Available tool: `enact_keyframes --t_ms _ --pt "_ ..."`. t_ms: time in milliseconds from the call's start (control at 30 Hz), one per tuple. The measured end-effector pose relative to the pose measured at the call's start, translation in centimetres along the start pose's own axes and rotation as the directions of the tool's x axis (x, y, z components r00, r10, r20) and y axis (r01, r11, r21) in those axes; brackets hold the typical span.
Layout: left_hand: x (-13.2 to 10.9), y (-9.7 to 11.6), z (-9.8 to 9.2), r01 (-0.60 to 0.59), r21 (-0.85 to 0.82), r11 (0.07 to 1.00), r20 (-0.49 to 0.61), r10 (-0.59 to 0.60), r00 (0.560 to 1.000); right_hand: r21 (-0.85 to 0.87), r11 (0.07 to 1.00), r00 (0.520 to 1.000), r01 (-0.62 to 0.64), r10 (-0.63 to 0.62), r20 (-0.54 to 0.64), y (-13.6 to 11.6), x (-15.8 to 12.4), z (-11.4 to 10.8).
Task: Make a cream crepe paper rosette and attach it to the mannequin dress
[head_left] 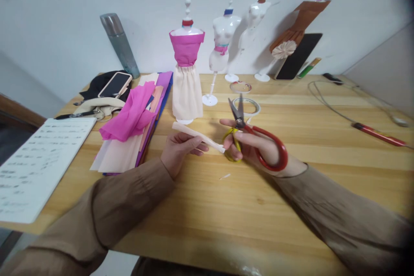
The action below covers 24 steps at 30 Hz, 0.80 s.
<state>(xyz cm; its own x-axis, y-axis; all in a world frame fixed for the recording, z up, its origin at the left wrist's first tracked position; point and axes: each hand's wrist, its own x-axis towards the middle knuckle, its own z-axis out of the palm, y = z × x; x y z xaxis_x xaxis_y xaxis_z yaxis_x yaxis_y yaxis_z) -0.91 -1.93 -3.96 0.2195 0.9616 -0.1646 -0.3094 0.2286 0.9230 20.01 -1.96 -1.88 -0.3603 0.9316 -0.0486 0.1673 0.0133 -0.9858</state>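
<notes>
My left hand (184, 146) pinches a narrow cream strip (194, 133), crepe paper by its look, that slants down to the right. Scissors (239, 123) with a red and a yellow handle loop are held in my right hand (250, 144); the blades are apart and point away from me. The strip's right end lies close by the right fingertips, and I cannot tell whether they touch it. Beyond my hands a small white mannequin (188, 31) wears a pink top (186, 47) and a gathered cream skirt (187, 90). A tiny white scrap (224, 176) lies on the table below.
Pink, cream and purple sheets (129, 116) are piled on the left, near a phone (115, 85) and a written notebook (42, 159). Tape rolls (255, 112) lie behind the scissors. More mannequins (225, 30) line the wall. A red-handled corded tool (378, 133) sits at right.
</notes>
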Motion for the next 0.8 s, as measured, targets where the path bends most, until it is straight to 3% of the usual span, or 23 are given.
enact_keyframes --t_ms 67,167,233,333,433,567,800 --pt "0.0 0.0 0.0 -0.017 0.008 1.0 0.014 0.017 1.0 -0.285 0.958 0.998 0.022 -0.037 -0.049 -0.2 0.0 -0.6" --pt "-0.2 0.0 0.0 -0.096 0.053 0.994 0.067 0.092 0.993 -0.717 0.697 0.985 -0.021 -0.108 -0.133 -0.5 -0.1 -1.2" --pt "-0.5 0.0 0.1 -0.161 0.084 0.983 0.106 0.151 0.983 -0.851 0.524 0.986 -0.029 -0.126 -0.111 -0.6 -0.3 -1.2" --pt "-0.8 0.1 0.3 -0.208 0.118 0.971 0.13 0.193 0.973 -0.914 0.403 0.993 0.05 -0.115 0.004 -0.4 -0.8 -0.5" --pt "-1.3 0.3 0.5 -0.232 0.153 0.961 0.132 0.213 0.968 -0.925 0.368 0.993 0.099 -0.103 0.065 -0.2 -1.2 0.0" --pt "-1.8 0.5 0.9 -0.29 0.219 0.932 0.118 0.27 0.956 -0.898 0.408 0.984 0.167 -0.122 0.128 0.0 -1.4 0.1" --pt "-1.5 0.3 1.1 -0.246 0.179 0.953 0.033 0.244 0.969 -0.896 0.386 0.974 0.218 -0.141 0.177 -0.4 -1.6 -0.2"
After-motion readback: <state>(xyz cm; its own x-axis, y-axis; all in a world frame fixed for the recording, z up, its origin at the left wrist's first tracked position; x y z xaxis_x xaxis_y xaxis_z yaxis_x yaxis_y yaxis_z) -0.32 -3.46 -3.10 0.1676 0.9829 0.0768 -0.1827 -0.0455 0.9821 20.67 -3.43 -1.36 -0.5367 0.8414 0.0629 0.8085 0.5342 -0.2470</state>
